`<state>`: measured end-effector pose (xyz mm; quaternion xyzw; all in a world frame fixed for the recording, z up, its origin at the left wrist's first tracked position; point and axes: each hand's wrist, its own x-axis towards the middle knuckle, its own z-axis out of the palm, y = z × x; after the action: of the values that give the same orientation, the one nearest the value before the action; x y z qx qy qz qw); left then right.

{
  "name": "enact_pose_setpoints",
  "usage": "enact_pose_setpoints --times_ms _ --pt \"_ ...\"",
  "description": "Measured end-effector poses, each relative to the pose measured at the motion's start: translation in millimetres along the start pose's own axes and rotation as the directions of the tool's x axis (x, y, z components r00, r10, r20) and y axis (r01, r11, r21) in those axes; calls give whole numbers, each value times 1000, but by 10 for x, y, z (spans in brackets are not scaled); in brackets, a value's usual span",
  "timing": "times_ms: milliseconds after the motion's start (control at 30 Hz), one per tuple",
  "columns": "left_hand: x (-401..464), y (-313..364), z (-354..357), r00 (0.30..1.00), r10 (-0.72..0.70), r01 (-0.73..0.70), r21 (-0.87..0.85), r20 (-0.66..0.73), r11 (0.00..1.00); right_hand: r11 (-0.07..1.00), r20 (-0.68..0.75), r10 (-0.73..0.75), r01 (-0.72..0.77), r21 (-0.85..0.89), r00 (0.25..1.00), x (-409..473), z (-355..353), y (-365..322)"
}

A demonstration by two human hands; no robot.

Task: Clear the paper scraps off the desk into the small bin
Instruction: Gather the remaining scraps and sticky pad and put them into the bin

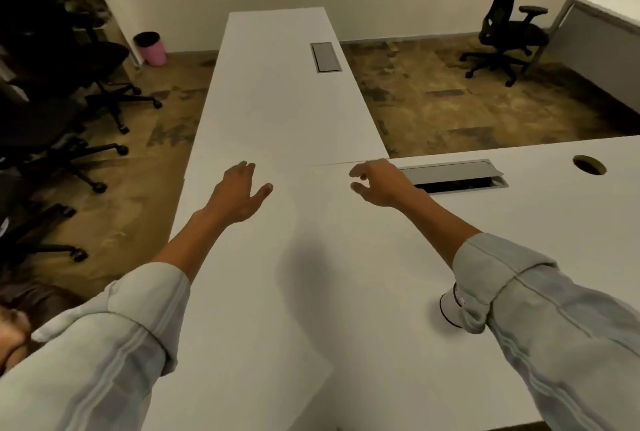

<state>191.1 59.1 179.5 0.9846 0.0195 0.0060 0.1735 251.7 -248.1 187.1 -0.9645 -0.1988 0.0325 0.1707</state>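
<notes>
Both arms in rolled pale-blue sleeves stretch forward over a white desk (311, 292). My left hand (239, 195) hovers with fingers spread, holding nothing. My right hand (375, 183) is loosely curled with thumb and fingers apart, also holding nothing that I can see. No paper scraps show on the desk surface. A small pink bin (151, 48) with a dark liner stands on the floor at the far left, by the wall. A small white round container (452, 307) sits on the desk, partly hidden under my right sleeve.
A long white table (277, 84) extends ahead with a grey cable hatch (325, 57). An open cable tray (453, 176) and a round grommet hole (589, 165) lie by my right hand. Black office chairs (69, 91) crowd the left; another chair (505, 25) stands far right.
</notes>
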Motion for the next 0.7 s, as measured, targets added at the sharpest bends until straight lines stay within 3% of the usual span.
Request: enact_pose_setpoints --times_ms 67,167,333,500,700 --pt "-32 -43 -42 1000 -18 18 -15 -17 1000 997 16 -13 12 71 1000 -63 246 -217" --pt "-221 -75 87 999 -27 28 -34 16 999 998 207 -45 34 58 977 -386 944 -416" --pt "-582 -206 450 988 -83 89 -40 130 995 997 479 -69 49 55 875 -1111 2055 -546" --pt "-779 -317 717 972 -119 134 -61 203 989 997 519 -69 37 72 852 -1534 2564 -603" --pt "-823 -340 850 964 -136 159 -83 229 984 936 516 -308 351 16 799 -1749 2778 -665"
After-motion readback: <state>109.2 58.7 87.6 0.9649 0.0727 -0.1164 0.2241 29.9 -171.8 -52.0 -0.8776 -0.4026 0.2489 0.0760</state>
